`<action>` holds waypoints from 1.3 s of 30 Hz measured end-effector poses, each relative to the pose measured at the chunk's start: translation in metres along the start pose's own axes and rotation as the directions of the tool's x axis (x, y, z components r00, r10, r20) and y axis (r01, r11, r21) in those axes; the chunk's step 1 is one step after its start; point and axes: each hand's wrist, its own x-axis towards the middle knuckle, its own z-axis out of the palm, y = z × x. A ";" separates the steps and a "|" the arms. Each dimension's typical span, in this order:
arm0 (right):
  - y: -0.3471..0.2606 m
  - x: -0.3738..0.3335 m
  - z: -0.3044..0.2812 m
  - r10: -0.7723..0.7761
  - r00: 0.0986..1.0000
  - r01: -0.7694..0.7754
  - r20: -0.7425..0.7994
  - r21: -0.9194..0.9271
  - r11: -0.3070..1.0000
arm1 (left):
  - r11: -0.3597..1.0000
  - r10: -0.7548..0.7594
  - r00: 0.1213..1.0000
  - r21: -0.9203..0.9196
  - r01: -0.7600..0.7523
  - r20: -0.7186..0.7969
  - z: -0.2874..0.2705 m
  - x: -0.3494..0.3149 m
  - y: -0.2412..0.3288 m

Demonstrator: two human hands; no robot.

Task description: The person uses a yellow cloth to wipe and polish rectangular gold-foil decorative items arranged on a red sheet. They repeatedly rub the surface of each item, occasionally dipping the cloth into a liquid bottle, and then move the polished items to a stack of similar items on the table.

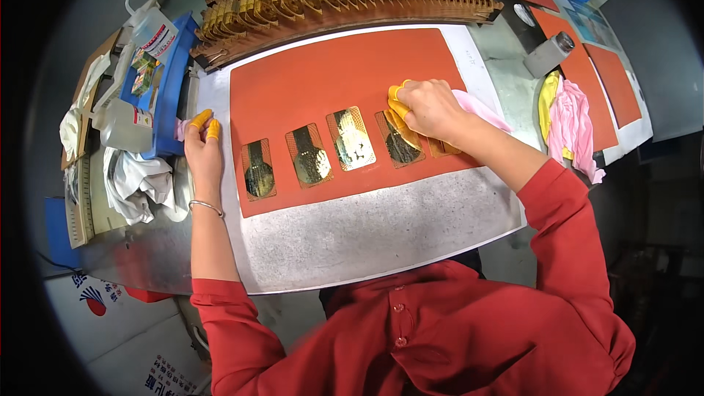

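Note:
Five flat gold-coloured metal plates with dark and shiny faces lie in a row on an orange-red mat [323, 81]. At the row's left end is one plate [259, 169]; a brighter plate [352, 139] is in the middle. My right hand [429, 110], yellow covers on its fingers, is closed over the right end of the row, partly covering the plates there. A pink cloth [480, 108] comes out from behind it. My left hand [202, 143], also with yellow finger covers, is beside the mat's left edge, its fingers bent against a small pink piece of cloth [181, 130].
A rack of many curved gold-brown pieces [345, 0] stands behind the mat. On the left are a blue tray [172, 81], a clear plastic bottle [126, 125] and white cloths [139, 180]. To the right lie a grey bottle [548, 54] and pink cloth [572, 125].

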 end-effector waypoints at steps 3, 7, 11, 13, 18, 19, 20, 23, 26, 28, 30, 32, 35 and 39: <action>-0.007 -0.001 0.007 -0.050 0.999 0.049 0.009 0.065 0.997 | 1.000 -0.012 1.000 0.022 0.012 -0.005 -0.005 0.000 -0.002; 0.002 0.001 0.007 -0.019 0.999 0.017 0.033 0.043 0.999 | 0.999 -0.038 0.999 0.003 0.038 -0.008 -0.002 -0.001 -0.001; 0.002 0.000 0.006 -0.076 0.997 0.076 -0.028 -0.016 0.997 | 1.000 -0.022 1.000 -0.022 0.022 -0.005 -0.004 0.001 -0.006; -0.007 -0.005 0.010 -0.088 0.996 0.088 -0.015 -0.002 0.996 | 0.999 -0.035 0.999 -0.030 0.034 -0.014 -0.004 -0.004 -0.005; 0.000 0.002 0.011 -0.069 0.997 0.069 -0.045 -0.009 0.998 | 1.000 -0.018 1.000 -0.016 0.018 -0.018 -0.004 -0.004 -0.002; -0.003 -0.005 0.009 -0.093 0.995 0.093 -0.041 0.001 0.996 | 0.999 -0.022 0.999 -0.036 0.021 -0.025 -0.005 -0.004 -0.005; -0.004 -0.012 0.008 -0.117 0.993 0.117 -0.034 0.005 0.993 | 1.000 -0.004 1.000 -0.001 0.004 -0.025 -0.004 -0.003 -0.003; -0.002 -0.014 0.010 -0.085 0.994 0.085 -0.062 -0.002 0.996 | 0.998 0.052 0.999 0.029 -0.051 -0.011 -0.003 0.002 0.001; 0.002 0.004 0.008 -0.056 0.997 0.054 -0.058 -0.039 0.998 | 0.999 0.036 0.999 0.037 -0.035 -0.019 -0.003 0.000 0.005; 0.004 0.007 0.008 -0.081 0.996 0.080 -0.035 -0.036 0.996 | 1.000 0.001 1.000 -0.007 -0.001 -0.028 -0.003 -0.002 0.000; -0.002 -0.012 0.006 -0.165 0.986 0.166 -0.034 0.028 0.986 | 1.000 -0.011 1.000 0.000 0.011 -0.029 -0.006 -0.002 -0.003; 0.005 -0.027 0.010 -0.152 0.988 0.152 -0.010 0.040 0.988 | 0.999 -0.009 1.000 0.049 0.010 -0.020 -0.003 -0.002 0.002; 0.011 -0.011 0.011 -0.101 0.992 0.101 -0.073 -0.004 0.995 | 0.998 0.029 1.000 0.049 -0.028 -0.001 -0.003 0.002 -0.001; 0.007 -0.008 0.008 -0.216 0.975 0.219 -0.057 0.061 0.974 | 0.999 0.006 1.000 -0.049 -0.007 -0.029 -0.004 -0.001 -0.015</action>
